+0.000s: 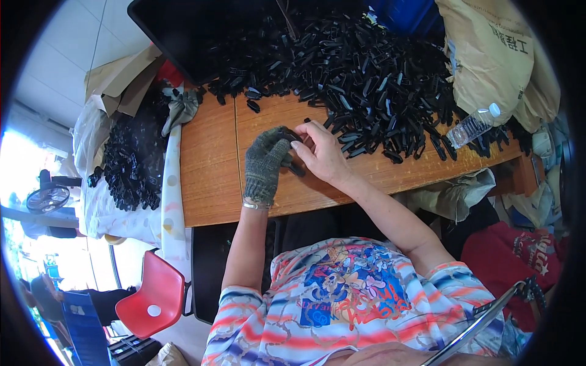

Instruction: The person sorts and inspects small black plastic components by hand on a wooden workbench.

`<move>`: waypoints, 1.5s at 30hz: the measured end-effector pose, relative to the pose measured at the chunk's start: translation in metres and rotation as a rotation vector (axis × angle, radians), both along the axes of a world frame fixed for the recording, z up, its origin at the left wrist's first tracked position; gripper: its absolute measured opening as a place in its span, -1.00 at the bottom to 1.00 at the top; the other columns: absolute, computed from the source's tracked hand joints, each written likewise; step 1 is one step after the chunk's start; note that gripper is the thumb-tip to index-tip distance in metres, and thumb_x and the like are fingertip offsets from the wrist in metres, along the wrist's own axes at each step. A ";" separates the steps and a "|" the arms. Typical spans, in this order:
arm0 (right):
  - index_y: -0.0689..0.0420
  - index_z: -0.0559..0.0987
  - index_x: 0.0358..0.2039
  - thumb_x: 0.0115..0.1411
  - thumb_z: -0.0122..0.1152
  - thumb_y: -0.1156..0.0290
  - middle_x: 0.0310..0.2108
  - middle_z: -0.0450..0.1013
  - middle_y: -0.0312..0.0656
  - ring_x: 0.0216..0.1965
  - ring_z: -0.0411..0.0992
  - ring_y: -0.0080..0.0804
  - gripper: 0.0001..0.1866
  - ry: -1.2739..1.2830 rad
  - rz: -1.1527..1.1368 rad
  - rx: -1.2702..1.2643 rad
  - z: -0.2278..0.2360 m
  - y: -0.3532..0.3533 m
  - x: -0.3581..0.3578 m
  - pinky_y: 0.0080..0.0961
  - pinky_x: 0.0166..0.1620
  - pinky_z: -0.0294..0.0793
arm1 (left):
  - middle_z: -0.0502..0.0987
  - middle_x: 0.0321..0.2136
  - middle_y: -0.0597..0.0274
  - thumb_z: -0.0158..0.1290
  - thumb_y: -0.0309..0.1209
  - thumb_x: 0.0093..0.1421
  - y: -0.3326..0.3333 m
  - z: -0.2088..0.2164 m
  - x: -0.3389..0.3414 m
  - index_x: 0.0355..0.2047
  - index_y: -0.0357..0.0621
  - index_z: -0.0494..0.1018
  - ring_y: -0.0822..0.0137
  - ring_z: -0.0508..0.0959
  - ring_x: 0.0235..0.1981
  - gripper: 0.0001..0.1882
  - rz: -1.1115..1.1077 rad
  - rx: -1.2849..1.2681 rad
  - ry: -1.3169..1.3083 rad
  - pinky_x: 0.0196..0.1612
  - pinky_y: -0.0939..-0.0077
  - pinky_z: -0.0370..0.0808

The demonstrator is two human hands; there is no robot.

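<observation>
My left hand (pixel 264 163), in a dark grey-green knitted glove, is closed over the wooden table near its front edge. Against it, the bare fingers of my right hand (pixel 323 154) are pinched together. Between the two sets of fingertips is a small black piece (pixel 296 169), partly covered by the glove; its exact shape cannot be made out. Just beyond my hands lies a big heap of long, narrow black plastic pieces (pixel 372 85). A few loose ones (pixel 253 106) rest on the wood at the heap's near left edge.
A large black bin (pixel 174 43) lies tipped at the back left. More black pieces (pixel 131 161) are piled on the left. A clear plastic bottle (pixel 471 127) leans by the brown paper sack (pixel 494 61) at right. A red chair (pixel 154 293) stands lower left.
</observation>
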State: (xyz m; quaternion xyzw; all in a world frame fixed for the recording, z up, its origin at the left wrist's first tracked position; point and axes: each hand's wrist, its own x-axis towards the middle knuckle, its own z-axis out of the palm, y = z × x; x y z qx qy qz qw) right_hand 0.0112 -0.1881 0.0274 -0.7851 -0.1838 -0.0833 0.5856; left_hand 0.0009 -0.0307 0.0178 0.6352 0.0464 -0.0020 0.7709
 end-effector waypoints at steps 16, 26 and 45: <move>0.20 0.49 -0.16 0.03 0.34 0.55 -0.32 0.40 -0.09 -0.37 0.49 -0.16 -0.67 -0.241 -0.036 -0.186 -0.027 -0.001 -0.016 -0.36 -0.33 0.47 | 0.58 -0.21 0.25 0.10 -0.49 0.27 -0.014 -0.021 -0.028 0.05 -0.23 0.47 0.56 0.51 -0.38 -0.66 0.048 0.229 -0.118 -0.39 0.67 0.47; 0.16 0.39 0.06 0.21 0.26 0.33 -0.27 0.54 0.01 -0.23 0.53 -0.02 -0.55 0.013 0.165 -0.063 -0.035 0.010 -0.021 -0.21 -0.19 0.49 | 0.53 -0.44 0.26 -0.10 -0.33 0.38 -0.004 -0.014 -0.025 -0.26 -0.24 0.53 0.44 0.49 -0.46 -0.73 -0.066 0.360 -0.308 -0.40 0.58 0.44; 0.21 0.56 -0.33 0.10 0.36 0.33 -0.38 0.48 -0.12 -0.32 0.53 -0.12 -0.77 -0.064 -0.045 -0.682 -0.007 -0.018 0.059 -0.27 -0.27 0.52 | 0.62 -0.27 -0.11 0.08 -0.10 0.22 0.033 0.031 0.045 -0.26 -0.20 0.58 -0.04 0.60 -0.18 -0.62 -0.019 1.036 -0.008 -0.10 0.18 0.50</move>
